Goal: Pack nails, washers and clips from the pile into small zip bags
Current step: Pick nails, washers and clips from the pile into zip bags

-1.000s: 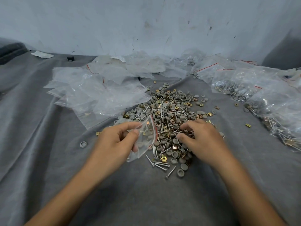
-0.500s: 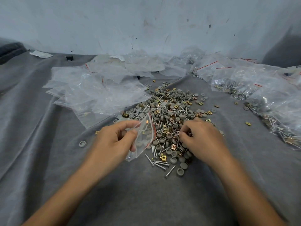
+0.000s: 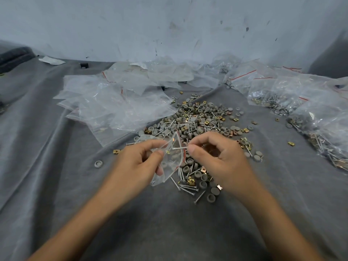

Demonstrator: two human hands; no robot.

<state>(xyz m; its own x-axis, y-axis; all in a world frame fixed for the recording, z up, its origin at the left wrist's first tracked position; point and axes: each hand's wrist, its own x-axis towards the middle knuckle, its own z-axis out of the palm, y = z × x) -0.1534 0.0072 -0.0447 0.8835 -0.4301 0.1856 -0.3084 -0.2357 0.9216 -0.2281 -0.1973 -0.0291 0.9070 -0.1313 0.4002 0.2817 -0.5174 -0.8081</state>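
One nail: a single nail (image 3: 178, 148) lies across the mouth of the small zip bag (image 3: 170, 159), its tip inside the clear film and its head end pinched by the right hand
Zip bag: held just above the near edge of the pile, tilted with its red-lined opening turned toward the right hand, probably so pieces can slide straight in; a brass clip and a few other bits show through the film
Left hand: the left hand (image 3: 138, 163) pinches the bag's upper lip between thumb and forefinger, holding the mouth open; the other fingers curl under the bag
Right hand: the right hand (image 3: 220, 159) has thumb and forefinger pressed together on the nail, the rest of the fingers loosely curled; whether more pieces sit in the palm I cannot tell
Pile: the pile (image 3: 199, 127) of grey washers, nails and brass clips sits directly beyond and under both hands, near for short reaches
Empty bags: a loose heap of empty bags (image 3: 116, 104) lies left of the pile, ready to take
Filled bags: filled bags (image 3: 293, 102) are set apart on the right, apart from the loose stock
Surface: a grey cloth (image 3: 56, 166) covers the tabletop, likely to stop small parts rolling
Stray washer: one stray washer (image 3: 98, 164) lies alone on the cloth, left of the hands
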